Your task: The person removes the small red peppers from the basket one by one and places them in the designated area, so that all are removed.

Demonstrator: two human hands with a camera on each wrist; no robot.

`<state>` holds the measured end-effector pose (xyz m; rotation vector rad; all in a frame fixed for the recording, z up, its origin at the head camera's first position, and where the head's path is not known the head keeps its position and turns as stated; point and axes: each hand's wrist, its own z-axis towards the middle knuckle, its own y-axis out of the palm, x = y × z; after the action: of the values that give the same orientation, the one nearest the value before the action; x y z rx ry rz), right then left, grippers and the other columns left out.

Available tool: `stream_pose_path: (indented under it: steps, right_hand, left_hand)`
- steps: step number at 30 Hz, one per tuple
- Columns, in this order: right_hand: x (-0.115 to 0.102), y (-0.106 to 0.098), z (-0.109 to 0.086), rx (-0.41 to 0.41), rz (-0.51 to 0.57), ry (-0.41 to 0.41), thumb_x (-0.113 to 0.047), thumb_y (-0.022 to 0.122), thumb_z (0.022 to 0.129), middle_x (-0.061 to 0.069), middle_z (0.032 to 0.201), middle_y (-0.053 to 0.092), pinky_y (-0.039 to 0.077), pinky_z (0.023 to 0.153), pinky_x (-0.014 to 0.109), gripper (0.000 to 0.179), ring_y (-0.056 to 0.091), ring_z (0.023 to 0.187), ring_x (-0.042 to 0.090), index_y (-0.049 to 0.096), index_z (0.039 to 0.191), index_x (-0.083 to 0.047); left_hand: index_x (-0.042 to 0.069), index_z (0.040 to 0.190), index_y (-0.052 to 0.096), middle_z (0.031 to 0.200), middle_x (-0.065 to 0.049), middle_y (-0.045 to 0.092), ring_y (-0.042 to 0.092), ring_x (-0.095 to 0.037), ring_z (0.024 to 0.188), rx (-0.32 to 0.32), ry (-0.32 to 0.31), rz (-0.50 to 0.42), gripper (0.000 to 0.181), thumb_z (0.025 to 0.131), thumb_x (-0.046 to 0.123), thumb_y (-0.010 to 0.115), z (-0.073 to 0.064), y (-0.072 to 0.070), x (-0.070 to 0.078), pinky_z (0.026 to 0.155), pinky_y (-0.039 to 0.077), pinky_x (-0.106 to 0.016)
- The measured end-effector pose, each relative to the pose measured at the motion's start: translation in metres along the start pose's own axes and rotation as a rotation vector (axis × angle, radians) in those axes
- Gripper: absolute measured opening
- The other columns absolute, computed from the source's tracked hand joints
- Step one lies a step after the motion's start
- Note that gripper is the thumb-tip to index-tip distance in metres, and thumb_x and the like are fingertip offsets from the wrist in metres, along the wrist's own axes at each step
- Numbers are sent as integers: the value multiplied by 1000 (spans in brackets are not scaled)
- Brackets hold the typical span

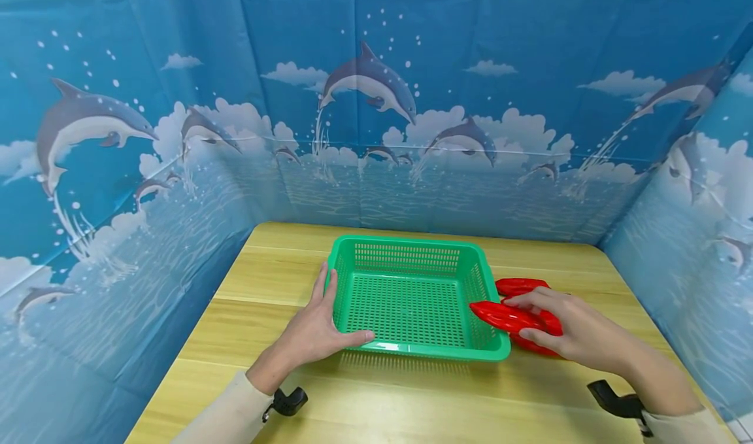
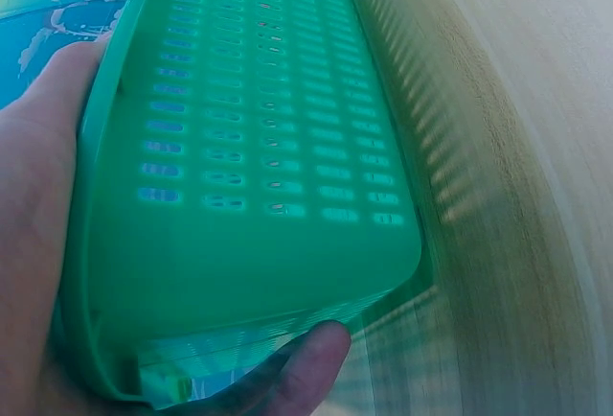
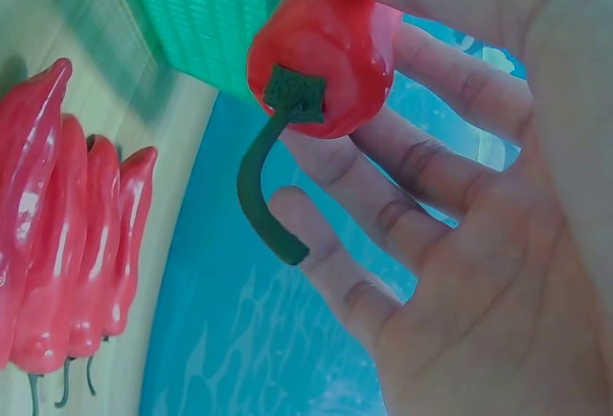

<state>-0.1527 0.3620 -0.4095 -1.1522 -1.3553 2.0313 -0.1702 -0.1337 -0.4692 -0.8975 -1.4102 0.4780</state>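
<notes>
A green plastic basket [image 1: 406,348] with slotted walls stands on the table. My left hand [image 1: 312,329] rests on its near left corner, the thumb lying over the front rim and the straight fingers along the left side. In the left wrist view a fingertip [image 2: 326,344] shows beside the outer wall. My right hand [image 1: 555,323] pinches a red chili pepper [image 3: 321,52] between thumb and fingers, its curved green stem [image 3: 254,181] toward the palm. That pepper's tip overlaps the basket's right rim in the head view. Under the hand, more red peppers [image 1: 520,286] lie right of the basket.
Several red peppers [image 3: 48,272] lie side by side on the wooden table [image 1: 376,398] in the right wrist view. A blue curtain [image 1: 376,189] printed with dolphins hangs behind the table and at both sides.
</notes>
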Motion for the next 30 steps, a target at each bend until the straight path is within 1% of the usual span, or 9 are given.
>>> stream_pose_path:
  steps: [5,9,13,16,18,21,25,26,30]
  right_hand:
    - [4,1,-6,7,-27,6,-26,94,101,-10,136,79,65,86,32,47,68,106,-4,77,145,-30]
    - [11,1,-14,14,-59,14,-27,96,98,-11,136,80,66,88,32,49,69,108,-4,77,144,-29]
    - [19,2,-23,43,-75,-11,-23,99,95,-12,133,81,66,86,32,54,68,106,-6,77,143,-28]
    - [25,3,-29,68,-72,-32,-18,100,92,-16,126,79,62,82,28,56,64,101,-7,77,143,-27]
    - [29,3,-33,76,-63,-29,-15,100,92,-18,122,78,60,80,26,57,63,99,-7,77,143,-26]
    - [34,4,-40,78,-58,-3,-15,100,92,-19,120,77,59,81,24,57,64,101,-8,78,143,-26]
    - [41,7,-48,65,-53,42,-18,100,93,-12,127,81,63,85,24,54,68,109,-10,78,142,-28]
    - [43,7,-50,64,-48,48,-19,100,93,-11,128,82,64,86,24,54,68,110,-11,79,141,-27]
    - [49,9,-57,66,-26,53,-16,100,92,-10,127,82,64,86,23,54,69,109,-11,79,140,-26]
  left_hand:
    - [17,188,-3,197,4,-22,69,-15,64,-3,-4,-6,152,87,83,89,-1,-1,0,52,49,-38]
    - [16,189,-1,198,2,-21,73,-14,71,5,-6,-7,151,86,83,89,-1,0,0,54,50,-38]
    - [15,189,1,198,2,-20,74,-15,74,10,-8,-6,151,86,83,89,-1,1,0,53,50,-39]
    - [15,189,1,198,3,-20,76,-16,76,13,-10,-2,151,86,83,89,-1,1,1,53,50,-39]
    - [14,189,1,198,2,-20,77,-17,79,16,-10,3,151,86,83,89,-1,0,1,53,50,-39]
    - [14,189,1,197,4,-22,76,-17,76,15,-10,10,152,86,84,89,-1,-1,2,53,49,-38]
    - [15,188,-1,197,5,-23,71,-14,68,8,-8,7,152,87,84,88,-1,-1,2,52,47,-38]
    - [16,188,-1,197,5,-23,70,-13,68,6,-8,7,152,87,84,88,-1,-2,2,52,47,-38]
    - [16,188,-3,195,8,-25,67,-15,62,-5,-12,4,152,87,84,88,-2,-2,3,51,46,-37]
